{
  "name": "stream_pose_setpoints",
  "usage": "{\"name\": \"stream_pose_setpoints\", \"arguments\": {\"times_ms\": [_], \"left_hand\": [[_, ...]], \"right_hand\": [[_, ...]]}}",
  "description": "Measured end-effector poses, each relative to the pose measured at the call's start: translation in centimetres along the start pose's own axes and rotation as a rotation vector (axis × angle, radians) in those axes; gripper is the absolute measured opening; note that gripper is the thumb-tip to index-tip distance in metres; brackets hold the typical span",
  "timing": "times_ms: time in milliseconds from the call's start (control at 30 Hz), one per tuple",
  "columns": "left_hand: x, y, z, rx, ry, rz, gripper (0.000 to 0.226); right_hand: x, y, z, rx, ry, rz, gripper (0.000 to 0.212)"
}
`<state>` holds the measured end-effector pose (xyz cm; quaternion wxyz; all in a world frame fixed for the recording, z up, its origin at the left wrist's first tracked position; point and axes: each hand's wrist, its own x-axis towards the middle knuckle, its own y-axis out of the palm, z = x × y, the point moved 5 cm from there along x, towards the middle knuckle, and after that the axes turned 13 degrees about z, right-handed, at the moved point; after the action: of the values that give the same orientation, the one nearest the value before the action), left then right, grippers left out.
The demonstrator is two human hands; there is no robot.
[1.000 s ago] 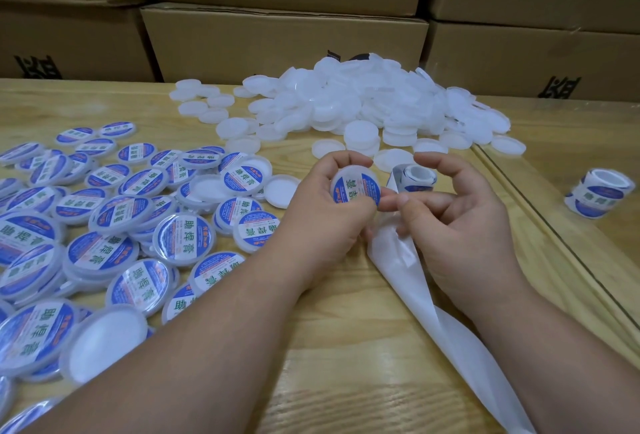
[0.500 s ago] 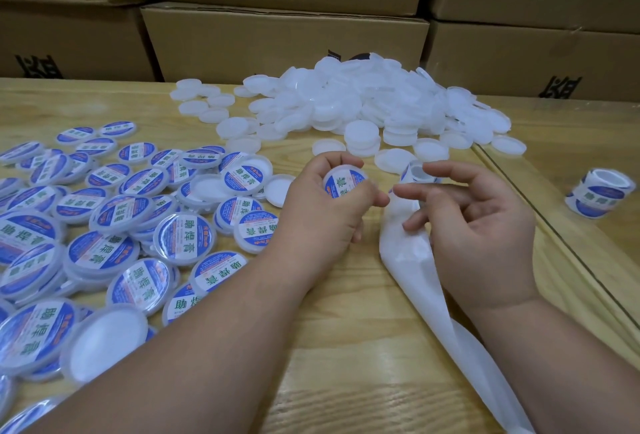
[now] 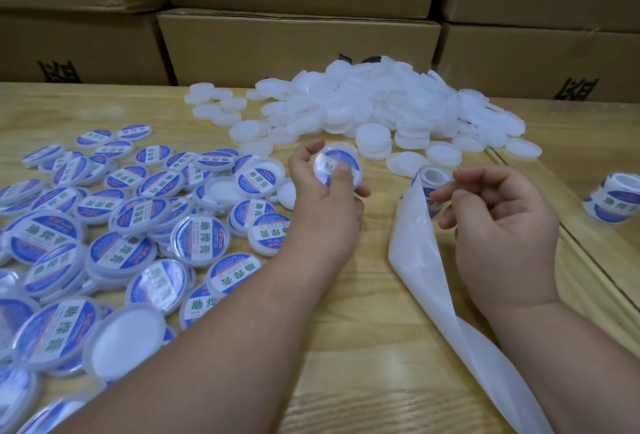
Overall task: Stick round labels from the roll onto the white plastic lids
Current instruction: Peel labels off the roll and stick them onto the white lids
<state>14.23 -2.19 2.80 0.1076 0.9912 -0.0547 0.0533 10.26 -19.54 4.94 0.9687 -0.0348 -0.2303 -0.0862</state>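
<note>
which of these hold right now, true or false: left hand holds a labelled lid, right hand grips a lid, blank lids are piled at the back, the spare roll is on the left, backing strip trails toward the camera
1. The left hand holds a labelled lid. True.
2. The right hand grips a lid. False: it holds no lid; its fingers are by the roll.
3. Blank lids are piled at the back, before the boxes. True.
4. The spare roll lies on the left. False: it is at the right edge.
5. The backing strip trails toward the camera. True.

White lids [image 3: 374, 111], blue-white labels [image 3: 201, 239]
</note>
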Motion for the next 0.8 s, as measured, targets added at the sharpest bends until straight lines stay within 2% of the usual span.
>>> {"name": "stream_pose_setpoints", "arguments": {"times_ms": [67, 133, 200, 267, 333, 433, 567, 667, 733, 800], "left_hand": [[0.3, -0.4, 0.2, -0.002, -0.007, -0.015, 0.057], [0.5, -0.8, 0.5, -0.022, 0.011, -0.023, 0.070], [0.6, -1.1, 0.6, -0.036, 0.032, -0.035, 0.064], [0.7, -1.3, 0.8, -0.082, 0.039, -0.046, 0.042], [0.9, -1.4, 1.0, -0.205, 0.008, -0.061, 0.025], [0.9, -1.8, 1.1, -0.378, -0.014, -0.141, 0.016], [0.9, -2.2, 0.8, -0.593, -0.015, -0.251, 0.019], [0.8, -2.2, 0.7, -0.697, -0.038, -0.245, 0.012], [0.7, -2.3, 0.8, -0.704, -0.060, -0.231, 0.029], [0.7, -2.3, 0.8, -0.692, -0.063, -0.206, 0.035]], "right_hand": [[0.0, 0.0, 0.0, 0.000, 0.007, -0.001, 0.024], [0.0, -0.1, -0.1, -0.004, 0.013, -0.003, 0.024], [0.0, -0.2, -0.2, -0.008, 0.019, -0.009, 0.025], [0.0, -0.3, -0.2, -0.018, 0.019, -0.012, 0.026], [0.0, -0.3, -0.2, -0.030, 0.017, -0.009, 0.028], [0.1, -0.3, -0.3, -0.040, 0.018, 0.000, 0.031], [0.2, -0.3, -0.5, -0.037, 0.029, 0.009, 0.032], [0.2, -0.4, -0.6, -0.035, 0.029, 0.009, 0.031], [0.1, -0.4, -0.6, -0.033, 0.034, 0.009, 0.030], [0.1, -0.4, -0.6, -0.036, 0.042, 0.009, 0.030]]}}
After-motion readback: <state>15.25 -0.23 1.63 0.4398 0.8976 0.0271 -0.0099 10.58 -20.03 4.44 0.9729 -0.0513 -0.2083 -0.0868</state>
